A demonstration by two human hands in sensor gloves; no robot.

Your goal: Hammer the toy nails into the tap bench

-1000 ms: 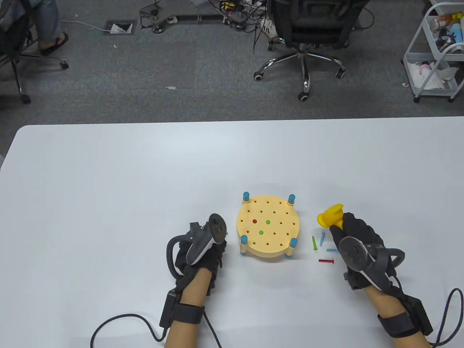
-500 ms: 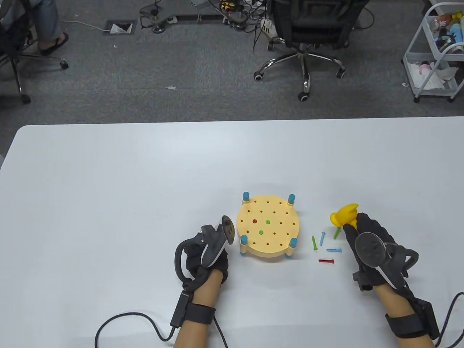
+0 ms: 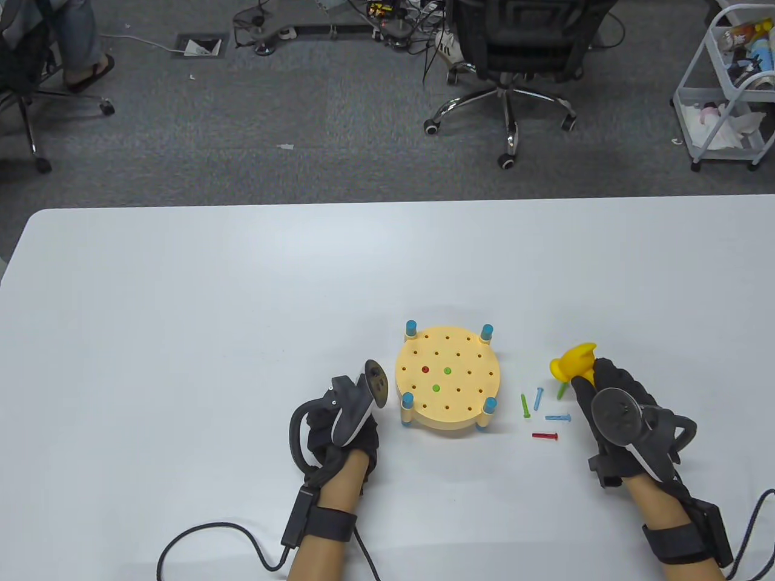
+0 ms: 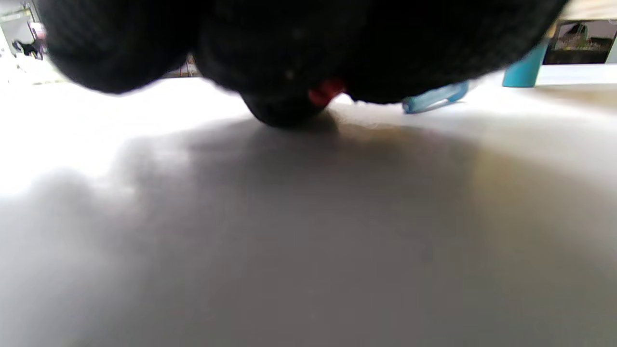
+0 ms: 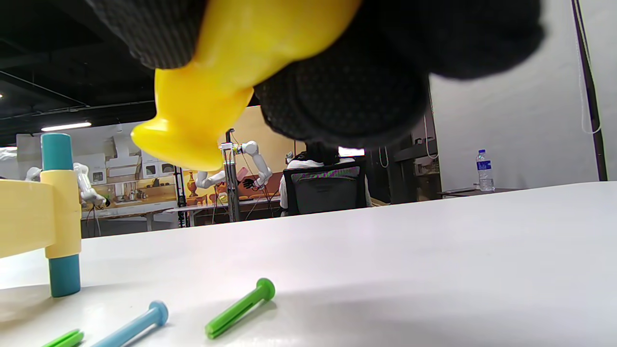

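At three o'clock of the round yellow plastic tap bench point(image 3: 448, 382), the right hand point(image 3: 611, 417) clamped its fingers on the yellow plastic toy hammer point(image 3: 573, 361). The left hand point(image 3: 342, 423) at nine o'clock pinched a small red toy nail point(image 4: 326, 91); an off-centre blow could likely skid the unheld bench.

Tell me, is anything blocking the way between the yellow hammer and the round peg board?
Nothing visible does. The right hand holds the hammer right of the tap bench; loose nails lie flat on the table between them.

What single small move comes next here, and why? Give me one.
Probably the left hand should lift the red nail it seems to pinch and stand it in an open hole of the tap bench. Only three nails sit in the bench, many holes are free, and the right hand already grips the yellow hammer beside it, with nothing upright to strike.
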